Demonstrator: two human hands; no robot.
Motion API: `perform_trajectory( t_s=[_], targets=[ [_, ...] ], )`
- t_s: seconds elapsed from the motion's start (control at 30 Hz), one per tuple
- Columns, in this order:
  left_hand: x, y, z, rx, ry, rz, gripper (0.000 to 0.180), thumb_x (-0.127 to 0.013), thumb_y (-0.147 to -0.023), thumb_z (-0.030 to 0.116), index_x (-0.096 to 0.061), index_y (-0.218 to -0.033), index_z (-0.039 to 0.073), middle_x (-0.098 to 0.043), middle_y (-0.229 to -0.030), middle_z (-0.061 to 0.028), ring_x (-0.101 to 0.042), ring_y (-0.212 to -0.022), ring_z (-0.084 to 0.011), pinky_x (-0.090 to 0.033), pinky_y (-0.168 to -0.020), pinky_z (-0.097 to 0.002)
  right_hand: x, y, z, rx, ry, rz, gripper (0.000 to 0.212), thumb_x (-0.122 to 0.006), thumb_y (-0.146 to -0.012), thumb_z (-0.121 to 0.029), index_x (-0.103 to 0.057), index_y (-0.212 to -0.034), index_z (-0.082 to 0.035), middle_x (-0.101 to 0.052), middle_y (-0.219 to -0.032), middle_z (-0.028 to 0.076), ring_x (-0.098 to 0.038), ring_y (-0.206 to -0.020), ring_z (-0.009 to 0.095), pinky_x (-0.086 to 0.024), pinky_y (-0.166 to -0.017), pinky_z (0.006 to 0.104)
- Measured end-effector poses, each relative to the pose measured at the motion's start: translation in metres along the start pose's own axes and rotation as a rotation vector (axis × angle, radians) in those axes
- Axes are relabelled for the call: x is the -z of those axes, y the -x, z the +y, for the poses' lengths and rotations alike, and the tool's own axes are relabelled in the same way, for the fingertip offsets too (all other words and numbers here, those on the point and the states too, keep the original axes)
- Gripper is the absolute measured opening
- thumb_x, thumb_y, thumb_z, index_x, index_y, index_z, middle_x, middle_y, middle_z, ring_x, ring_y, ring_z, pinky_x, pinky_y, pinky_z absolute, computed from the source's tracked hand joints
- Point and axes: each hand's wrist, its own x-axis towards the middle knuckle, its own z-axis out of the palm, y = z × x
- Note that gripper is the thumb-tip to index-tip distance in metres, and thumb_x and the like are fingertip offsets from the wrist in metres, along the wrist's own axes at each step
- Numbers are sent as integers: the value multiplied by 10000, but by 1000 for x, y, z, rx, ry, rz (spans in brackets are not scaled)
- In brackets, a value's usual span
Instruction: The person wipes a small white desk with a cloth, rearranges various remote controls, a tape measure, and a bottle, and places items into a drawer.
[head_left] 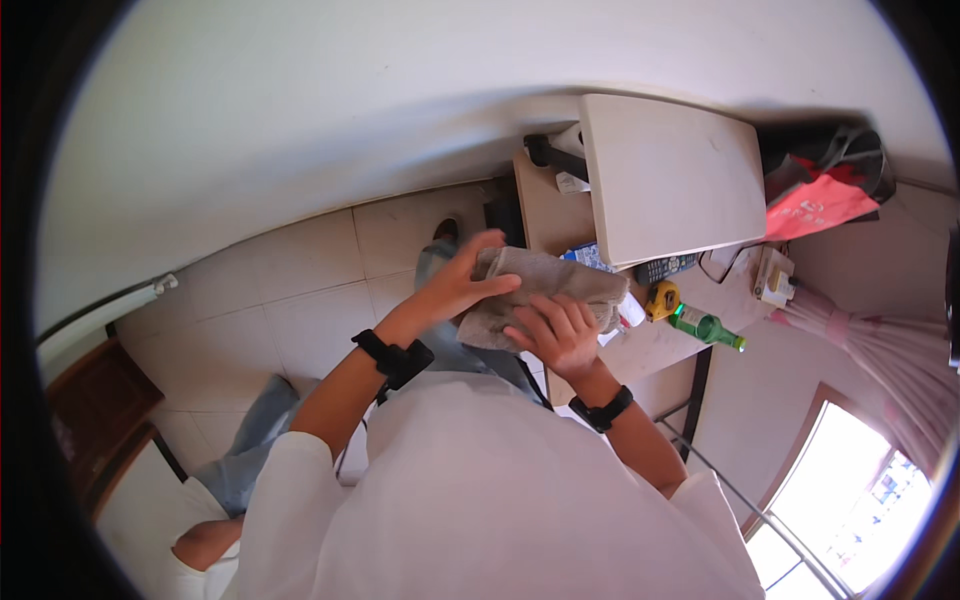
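A folded grey-brown towel [560, 285] is held up in front of my body, close to the desk's near edge. My left hand [455, 295] grips its left end, thumb lying across the top and fingers at the far edge and partly hidden. On the towel's right part, my right hand [558, 335] presses down with bent fingers, gripping the near side; what its palm touches is hidden. Each wrist wears a black band, the left one [393, 358] with a bulky block.
The desk [650, 345] holds a yellow tape measure [662, 300], a green bottle [706, 327] lying on its side, a remote control [667, 267] and a white box [774, 277]. A pale board [675, 180] stands over it. A red bag [815, 200] is beyond. Another person's leg [250, 450] shows at lower left.
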Motion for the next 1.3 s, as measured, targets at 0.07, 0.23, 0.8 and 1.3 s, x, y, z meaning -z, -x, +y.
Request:
perform_trajectory(
  t_s=[0.07, 0.23, 0.8, 1.3],
  targets=[
    [-1, -2, -3, 306, 267, -130, 483, -774, -818, 201, -584, -1226, 24, -644, -1080, -48, -609, -993, -167, -479, -869, -287, -10, 12, -5, 47, -74, -14, 508, -846, -734, -362, -617, -1116, -117, -605, -1094, 78, -607, -963, 263, -498, -789, 362],
    [8, 7, 13, -2, -203, -233, 363, -725, -813, 88, -630, -1155, 13, -683, -990, -116, -648, -900, -234, -493, -829, -319, -4, 26, 6, -548, -295, -202, 962, -910, -617, -397, -434, -1380, -55, -306, -1459, 223, -300, -1343, 435, -299, -1079, 556],
    [74, 15, 0, -166, -297, -54, 347, -714, -857, 106, -668, -1201, 95, -668, -1120, -111, -611, -976, -299, -492, -873, -346, -22, -1, 14, -1138, -1009, 185, 513, -584, -873, 105, -445, -1354, -6, -527, -1235, 125, -616, -869, 131, -524, -803, 256],
    [16, -84, 38, -560, -424, 119, 453, -689, -729, -47, -670, -1156, 104, -667, -1051, -87, -613, -977, -315, -503, -843, -398, -34, 25, 27, -1155, -970, 433, 539, -477, -849, 131, -408, -1371, 19, -558, -1263, 116, -575, -1125, 179, -449, -942, 272]
  ],
)
